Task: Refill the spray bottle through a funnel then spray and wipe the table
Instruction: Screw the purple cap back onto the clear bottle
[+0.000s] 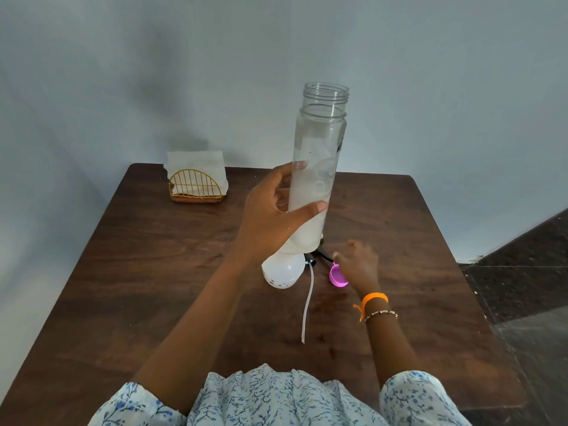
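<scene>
Clear bottle (316, 167) gripped upright in left hand (270, 219) mid-table, right hand (358, 264) (blurred, grip unclear) at pink cap (336, 276).

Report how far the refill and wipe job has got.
Done: the tall clear bottle is uncapped, its pink cap lying on the table; the sprayer head with its tube lies beside the white spray bottle. In hand: the left hand holds the tall bottle up; the right hand reaches near the cap. Left: pouring, spraying, wiping with napkins. No funnel is visible.
</scene>
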Demonstrator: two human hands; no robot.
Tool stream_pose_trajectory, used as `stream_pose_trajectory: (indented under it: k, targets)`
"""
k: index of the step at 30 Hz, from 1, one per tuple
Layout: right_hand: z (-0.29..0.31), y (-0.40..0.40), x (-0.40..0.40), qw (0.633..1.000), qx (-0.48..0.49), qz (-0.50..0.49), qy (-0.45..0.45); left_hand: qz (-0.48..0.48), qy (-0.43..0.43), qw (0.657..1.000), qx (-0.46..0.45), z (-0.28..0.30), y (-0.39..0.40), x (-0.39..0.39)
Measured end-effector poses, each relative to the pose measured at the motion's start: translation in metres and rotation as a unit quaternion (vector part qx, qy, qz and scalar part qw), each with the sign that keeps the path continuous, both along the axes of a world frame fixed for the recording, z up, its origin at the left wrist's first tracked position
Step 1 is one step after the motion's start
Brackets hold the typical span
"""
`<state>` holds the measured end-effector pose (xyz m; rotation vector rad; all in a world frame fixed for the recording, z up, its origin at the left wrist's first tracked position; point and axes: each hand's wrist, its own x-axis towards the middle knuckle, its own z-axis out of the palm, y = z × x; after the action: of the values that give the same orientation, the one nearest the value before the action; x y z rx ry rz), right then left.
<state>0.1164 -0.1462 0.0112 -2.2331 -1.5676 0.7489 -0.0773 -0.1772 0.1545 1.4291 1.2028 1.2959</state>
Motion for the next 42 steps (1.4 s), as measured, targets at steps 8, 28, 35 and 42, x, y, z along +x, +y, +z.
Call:
stream_pose_trajectory:
  k: [8,28,35,42]
  targets:
    - [-0.052,-0.027,0.002,1.000,-0.001,0.020,-0.022,0.011,-0.009,1.000,-0.007,-0.004,0.000,-0.004]
    - [0.219,0.011,-0.030,0.705,0.317,0.115,0.624,0.025,0.044,0.999,0.015,0.016,0.021,-0.010]
    - [0.249,0.036,-0.048,0.706,0.383,0.164,0.572,0.031,0.025,0.999,0.024,0.027,0.029,-0.016]
    - [0.259,0.048,-0.055,0.673,0.408,0.200,0.583,0.033,0.038,0.998,0.028,0.031,0.032,-0.022]
